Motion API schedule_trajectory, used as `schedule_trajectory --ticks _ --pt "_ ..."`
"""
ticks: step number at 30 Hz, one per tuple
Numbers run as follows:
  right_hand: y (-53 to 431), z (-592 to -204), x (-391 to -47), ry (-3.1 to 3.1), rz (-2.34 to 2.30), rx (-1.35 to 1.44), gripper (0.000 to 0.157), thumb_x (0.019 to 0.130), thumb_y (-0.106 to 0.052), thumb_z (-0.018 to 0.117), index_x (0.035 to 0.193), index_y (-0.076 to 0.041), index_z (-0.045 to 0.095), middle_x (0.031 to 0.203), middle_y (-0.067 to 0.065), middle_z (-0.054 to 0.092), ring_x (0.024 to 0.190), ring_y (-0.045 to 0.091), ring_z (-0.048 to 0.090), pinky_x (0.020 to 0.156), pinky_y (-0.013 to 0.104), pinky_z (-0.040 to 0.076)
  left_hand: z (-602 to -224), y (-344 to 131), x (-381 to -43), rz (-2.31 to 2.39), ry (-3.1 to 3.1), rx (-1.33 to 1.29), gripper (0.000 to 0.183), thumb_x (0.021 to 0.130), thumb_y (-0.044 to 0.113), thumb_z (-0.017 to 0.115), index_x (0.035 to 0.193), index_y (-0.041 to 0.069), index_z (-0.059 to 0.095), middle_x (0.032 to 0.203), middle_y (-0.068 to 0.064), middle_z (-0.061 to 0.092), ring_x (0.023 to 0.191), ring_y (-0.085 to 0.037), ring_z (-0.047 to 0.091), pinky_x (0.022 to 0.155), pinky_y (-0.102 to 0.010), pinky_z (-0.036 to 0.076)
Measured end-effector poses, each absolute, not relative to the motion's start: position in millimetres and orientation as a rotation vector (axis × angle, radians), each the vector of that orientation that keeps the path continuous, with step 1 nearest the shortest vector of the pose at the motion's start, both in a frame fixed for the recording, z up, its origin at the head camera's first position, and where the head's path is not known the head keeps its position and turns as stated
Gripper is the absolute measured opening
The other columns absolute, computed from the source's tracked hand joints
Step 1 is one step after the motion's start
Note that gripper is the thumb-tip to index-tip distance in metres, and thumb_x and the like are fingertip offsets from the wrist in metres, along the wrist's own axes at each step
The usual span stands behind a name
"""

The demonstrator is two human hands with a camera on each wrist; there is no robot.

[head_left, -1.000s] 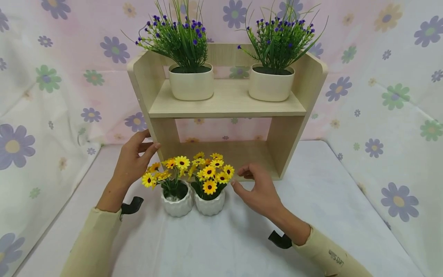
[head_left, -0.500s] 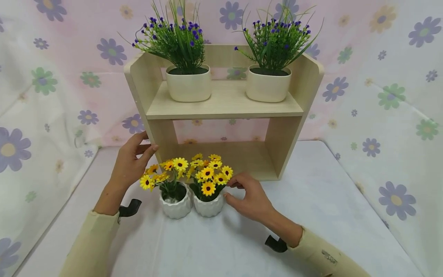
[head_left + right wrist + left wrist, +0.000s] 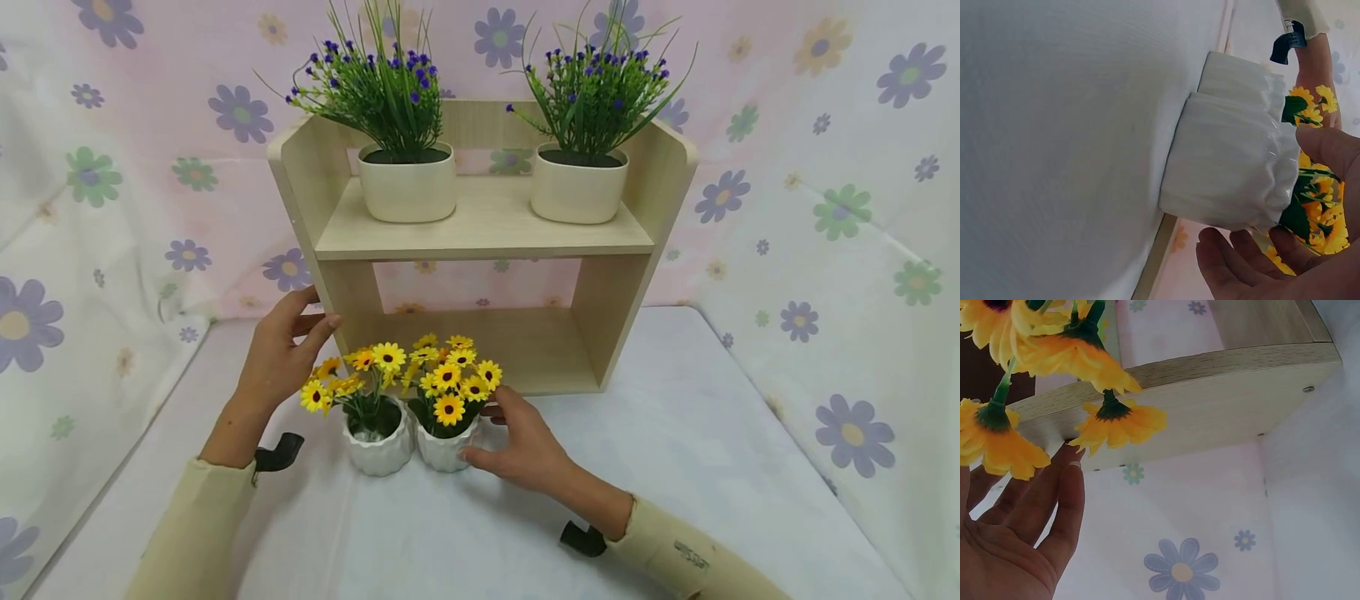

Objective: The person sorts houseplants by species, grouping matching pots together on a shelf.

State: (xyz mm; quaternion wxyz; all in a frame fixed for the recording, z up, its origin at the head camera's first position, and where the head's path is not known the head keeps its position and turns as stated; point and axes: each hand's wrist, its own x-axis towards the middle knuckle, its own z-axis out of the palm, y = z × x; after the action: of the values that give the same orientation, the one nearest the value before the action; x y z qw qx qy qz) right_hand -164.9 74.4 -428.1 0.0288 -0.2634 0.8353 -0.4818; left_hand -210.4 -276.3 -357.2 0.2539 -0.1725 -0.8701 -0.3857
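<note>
Two white ruffled pots with yellow daisy-like flowers stand side by side on the table before a wooden shelf (image 3: 487, 250). My right hand (image 3: 528, 450) is at the right flower pot (image 3: 444, 450), its thumb overlapping the front right of the pot and its fingers bent beside the back. In the right wrist view the thumb (image 3: 1319, 144) reaches the rim, with fingertips right at the pot's side. The left flower pot (image 3: 380, 454) sits close against its neighbour. My left hand (image 3: 273, 358) touches the shelf's left side panel (image 3: 1210, 412) with its fingertips, behind the left pot's flowers (image 3: 1110, 425).
On the upper board stand two cream pots of purple flowers, a left one (image 3: 408, 190) and a right one (image 3: 577, 192). White cloth covers the table (image 3: 450, 542). Flower-patterned cloth (image 3: 810, 192) hangs behind and at both sides.
My right hand has moved left, from beside the right flower pot up to it. The left hand stays at the shelf's side. The head view has shifted slightly.
</note>
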Motion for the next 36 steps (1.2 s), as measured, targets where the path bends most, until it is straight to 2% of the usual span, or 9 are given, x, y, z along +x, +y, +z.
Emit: schedule_trajectory --ticks 2,5,13,17,27,36 --pt "71.7 -429.9 -165.8 2.581 -1.493 -0.813 0.087 0.083 -0.025 0.094 0.155 -0.015 0.047 0.152 0.003 0.055 0.129 0.024 0.065 0.109 0.045 0.055 -356.8 -276.7 -210.5 -1.045 -2.360 -0.473 0.058 0.106 0.012 0.066 0.161 0.018 0.048 0.146 -0.017 0.060 0.119 -0.047 0.070 0.094 -0.008 0.050" --pt "68.1 -432.1 -167.3 2.581 -1.507 -0.814 0.090 0.082 -0.026 0.095 0.156 -0.016 0.045 0.154 0.002 0.054 0.130 0.023 0.064 0.109 0.044 0.055 -355.8 -277.2 -210.8 -1.047 -2.360 -0.475 0.058 0.106 0.012 0.066 0.161 0.017 0.048 0.146 -0.017 0.060 0.119 -0.047 0.070 0.093 -0.004 0.047" --pt "62.2 -433.4 -171.1 2.597 -1.508 -0.739 0.094 0.080 -0.030 0.097 0.156 -0.017 0.044 0.149 0.000 0.057 0.126 0.020 0.065 0.108 0.039 0.056 -354.5 -277.6 -210.4 -1.041 -2.380 -0.456 0.059 0.107 0.013 0.066 0.162 0.021 0.047 0.146 -0.015 0.060 0.121 -0.046 0.069 0.096 -0.011 0.051" --pt "60.3 -433.6 -173.2 2.597 -1.499 -0.723 0.095 0.079 -0.032 0.097 0.156 -0.018 0.044 0.148 -0.003 0.057 0.126 0.017 0.064 0.107 0.035 0.056 -354.4 -277.2 -211.1 -1.044 -2.375 -0.459 0.059 0.106 0.013 0.066 0.161 0.021 0.047 0.146 -0.015 0.060 0.121 -0.046 0.069 0.095 -0.008 0.049" --pt "56.1 -435.1 -178.4 2.540 -1.498 -0.738 0.094 0.078 -0.038 0.097 0.156 -0.021 0.048 0.146 -0.006 0.061 0.130 0.011 0.061 0.105 0.037 0.057 -356.4 -276.3 -212.2 -1.061 -2.359 -0.473 0.057 0.106 0.012 0.066 0.160 0.019 0.048 0.145 -0.016 0.060 0.120 -0.047 0.070 0.092 -0.003 0.046" --pt "55.1 -435.2 -179.6 2.479 -1.531 -0.707 0.090 0.078 -0.031 0.097 0.154 -0.020 0.050 0.145 -0.005 0.061 0.131 0.014 0.060 0.106 0.038 0.057 -357.2 -276.4 -210.7 -1.048 -2.353 -0.478 0.057 0.106 0.011 0.066 0.160 0.017 0.049 0.145 -0.017 0.060 0.119 -0.047 0.070 0.092 -0.003 0.045"
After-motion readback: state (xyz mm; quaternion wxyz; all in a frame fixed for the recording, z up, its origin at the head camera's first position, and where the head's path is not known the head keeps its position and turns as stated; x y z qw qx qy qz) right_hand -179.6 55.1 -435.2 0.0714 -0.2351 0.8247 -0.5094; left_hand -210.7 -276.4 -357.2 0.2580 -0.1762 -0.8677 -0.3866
